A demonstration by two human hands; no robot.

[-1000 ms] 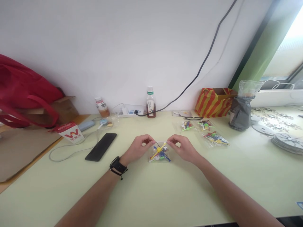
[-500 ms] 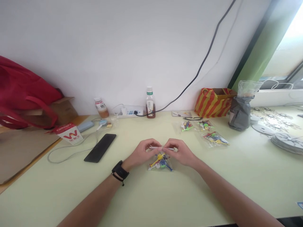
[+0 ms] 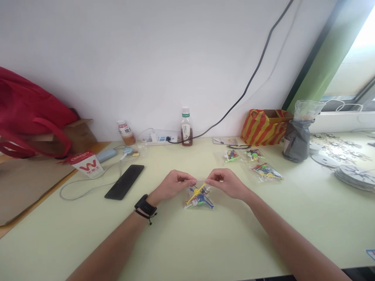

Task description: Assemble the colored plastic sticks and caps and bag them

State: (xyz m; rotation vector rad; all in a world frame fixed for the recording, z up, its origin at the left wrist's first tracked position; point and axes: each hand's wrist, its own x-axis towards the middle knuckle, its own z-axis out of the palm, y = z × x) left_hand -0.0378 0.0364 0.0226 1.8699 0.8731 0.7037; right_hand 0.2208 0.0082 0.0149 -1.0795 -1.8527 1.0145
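Note:
Between my hands is a clear plastic bag [image 3: 199,198] holding small plastic parts in yellow, blue, green and white. My left hand [image 3: 175,185] pinches the bag's top left corner between thumb and fingers; a dark watch sits on that wrist. At the top right corner, my right hand [image 3: 227,182] pinches the bag the same way. The bag's top edge stretches between the two pinches, and its lower part is over the pale green table [image 3: 187,242].
Several similar filled bags [image 3: 266,171] lie to the right. A black phone-like slab [image 3: 124,182] and a red-and-white box [image 3: 86,166] are at left. Behind stand a drink bottle [image 3: 186,127] and a power strip [image 3: 161,137]. Grey discs [image 3: 356,175] are stacked far right.
My hands have moved slightly apart, from close together at the middle of the bag's top edge out to its corners. The bag's top now shows between them.

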